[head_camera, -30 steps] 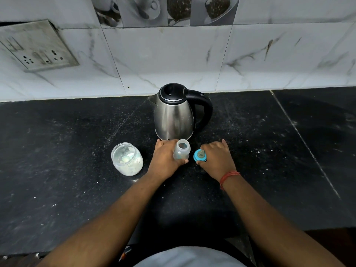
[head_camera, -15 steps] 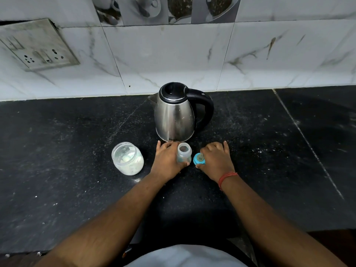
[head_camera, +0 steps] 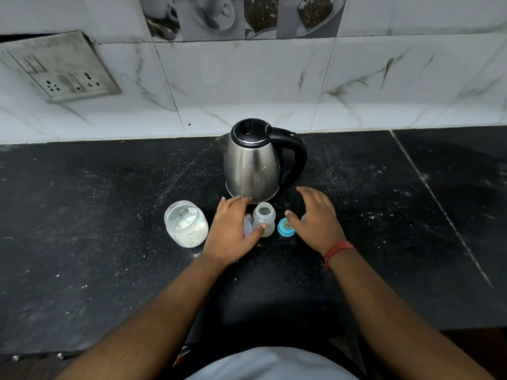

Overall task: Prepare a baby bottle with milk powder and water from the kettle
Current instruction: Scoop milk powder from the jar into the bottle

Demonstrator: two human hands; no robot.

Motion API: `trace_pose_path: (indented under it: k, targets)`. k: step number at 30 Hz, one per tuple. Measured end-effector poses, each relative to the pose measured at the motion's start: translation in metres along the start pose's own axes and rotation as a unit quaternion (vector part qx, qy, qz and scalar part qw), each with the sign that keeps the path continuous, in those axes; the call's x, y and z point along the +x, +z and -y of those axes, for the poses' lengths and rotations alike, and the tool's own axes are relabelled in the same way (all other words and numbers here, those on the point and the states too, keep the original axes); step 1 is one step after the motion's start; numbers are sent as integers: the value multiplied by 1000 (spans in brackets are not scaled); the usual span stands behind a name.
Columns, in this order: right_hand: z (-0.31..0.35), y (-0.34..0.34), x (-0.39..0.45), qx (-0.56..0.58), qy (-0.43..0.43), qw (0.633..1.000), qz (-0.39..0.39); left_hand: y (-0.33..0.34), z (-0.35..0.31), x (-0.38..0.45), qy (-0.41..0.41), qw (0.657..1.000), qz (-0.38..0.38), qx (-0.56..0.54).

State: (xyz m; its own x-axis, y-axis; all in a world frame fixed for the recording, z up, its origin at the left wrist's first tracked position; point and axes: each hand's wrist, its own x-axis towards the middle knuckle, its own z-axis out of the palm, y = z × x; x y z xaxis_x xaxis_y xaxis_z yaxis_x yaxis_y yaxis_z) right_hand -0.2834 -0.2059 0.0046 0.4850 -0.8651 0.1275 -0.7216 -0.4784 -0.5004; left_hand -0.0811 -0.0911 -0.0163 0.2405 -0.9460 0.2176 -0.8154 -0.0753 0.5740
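The uncapped bottle (head_camera: 264, 219) stands on the bench (head_camera: 109, 242) before the kettle (head_camera: 252, 163), apparently unfilled, powder jar (head_camera: 186, 227) beside it; the left hand (head_camera: 233, 231) loosely touches it, the right hand (head_camera: 315, 218) spread, empty.

Both forearms reach forward; the left hand (head_camera: 233, 229) curls loosely, the right hand (head_camera: 315, 215) spreads open, palm down.

Dim, soft overhead light; a broad shadow falls on the counter (head_camera: 82, 242) at lower centre. Wide-angle bending curves the edges; the hands are slightly blurred.
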Motion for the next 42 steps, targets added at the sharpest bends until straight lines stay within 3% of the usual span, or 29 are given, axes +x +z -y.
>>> trace_pose_path:
  k: [7,13,22,33,42]
  targets:
    - [19,-1,-6,8,-31,998,-57,-17,7,-8,40,993,-50,99]
    - [32,-2,-11,-64,-47,996,-50,-30,13,-15,67,978,-44,193]
    - [66,7,-16,-77,-82,992,-50,-51,3,-19,95,965,-61,236]
    - [120,34,-3,-62,-154,986,-21,-94,50,-46,-16,965,-76,249]
    - [155,68,3,-23,-171,981,91,-106,93,-69,-97,981,-46,164]
